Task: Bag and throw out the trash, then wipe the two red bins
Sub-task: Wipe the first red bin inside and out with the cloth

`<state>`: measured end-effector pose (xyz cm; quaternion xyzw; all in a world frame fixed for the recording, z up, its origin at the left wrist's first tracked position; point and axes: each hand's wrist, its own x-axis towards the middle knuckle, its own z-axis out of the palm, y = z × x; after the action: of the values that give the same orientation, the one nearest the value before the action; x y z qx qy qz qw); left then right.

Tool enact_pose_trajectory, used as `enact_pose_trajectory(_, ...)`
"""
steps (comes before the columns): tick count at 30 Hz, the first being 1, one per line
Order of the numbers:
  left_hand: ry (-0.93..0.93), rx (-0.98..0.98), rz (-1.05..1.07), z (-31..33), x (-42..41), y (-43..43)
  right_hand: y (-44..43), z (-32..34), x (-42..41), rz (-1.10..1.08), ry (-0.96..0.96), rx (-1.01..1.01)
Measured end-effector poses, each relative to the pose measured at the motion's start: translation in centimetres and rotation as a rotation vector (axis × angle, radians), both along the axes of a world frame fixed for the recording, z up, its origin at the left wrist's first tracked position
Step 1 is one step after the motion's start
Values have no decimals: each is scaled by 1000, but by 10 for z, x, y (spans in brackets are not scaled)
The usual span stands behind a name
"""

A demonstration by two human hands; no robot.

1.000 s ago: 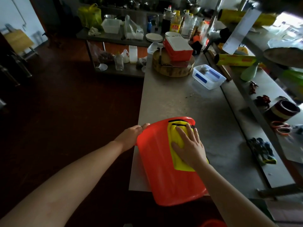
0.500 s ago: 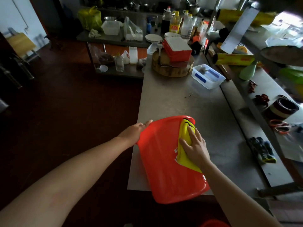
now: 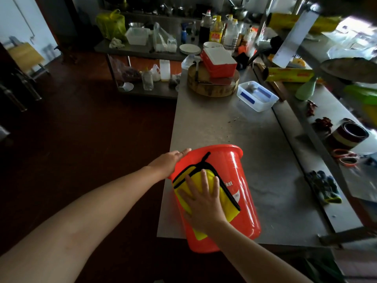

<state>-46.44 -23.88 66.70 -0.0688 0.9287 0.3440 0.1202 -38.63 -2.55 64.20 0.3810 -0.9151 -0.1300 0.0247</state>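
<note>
Dim; right-side daylight glare; edges perhaps blurred

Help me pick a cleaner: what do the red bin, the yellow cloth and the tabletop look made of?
Red bin: moulded plastic, glossy, judging by its sharp highlights and rolled rim.
Yellow cloth: soft, matte fabric with black stitched edging, probably microfibre.
Tabletop: probably stainless steel, dull grey with a faint brushed sheen.
</note>
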Motion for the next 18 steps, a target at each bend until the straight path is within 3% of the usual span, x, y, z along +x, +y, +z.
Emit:
enact_pose_trajectory(6, -3, 30, -3, -4, 8, -7, 3, 4, -2, -58, -10, -7)
enact_pose_trajectory(13, 154, 2, -14, 0, 17, -6, 42, 8, -31, -244, -99, -309)
enact_pose_trajectory(18, 150, 47, -1, -1, 15, -3, 74, 6, -49, -409, -230, -466)
